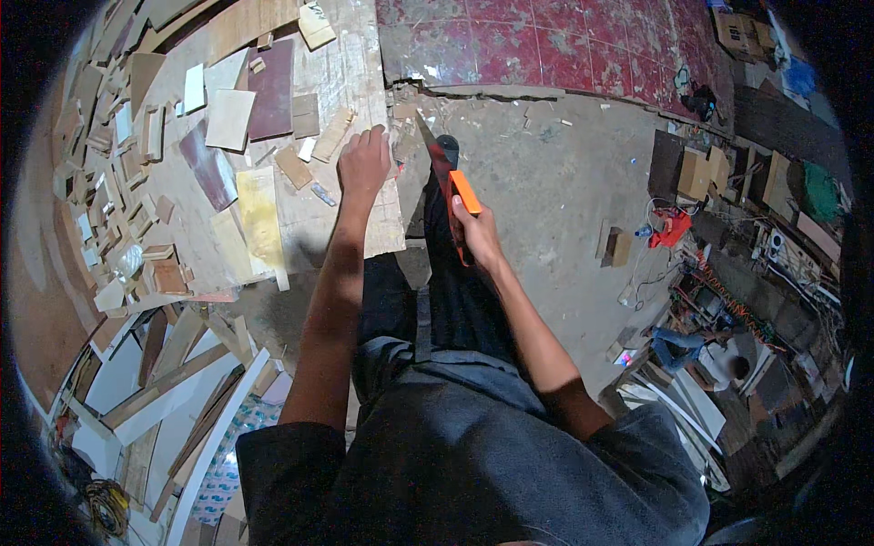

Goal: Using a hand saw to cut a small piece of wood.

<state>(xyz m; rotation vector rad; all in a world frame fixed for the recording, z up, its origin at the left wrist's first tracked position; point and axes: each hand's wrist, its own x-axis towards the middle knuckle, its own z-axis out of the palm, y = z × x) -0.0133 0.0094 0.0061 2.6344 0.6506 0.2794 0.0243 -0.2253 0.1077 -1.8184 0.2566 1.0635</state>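
My right hand (pixel 478 232) is wrapped round the orange handle of a handsaw (pixel 465 192). Its narrow blade points away from me and slants left, just off the right edge of a large wooden board (pixel 382 223). On that board, near the same edge, rests my left hand (pixel 364 162), back up and fingers slightly spread. What lies under its fingertips is hidden. Left of it are a narrow wood strip (pixel 333 135), a small wood block (pixel 293 168) and a small blue-grey item (pixel 322 194) that I cannot make out.
Many wood offcuts (pixel 230 119) and a yellow-stained panel (pixel 259 218) cover the board's left side. Planks (pixel 168 387) lean at lower left. Red tiles (pixel 510 50) lie beyond the concrete floor. At right are a red tool (pixel 671 227), cables and a seated person (pixel 719 359).
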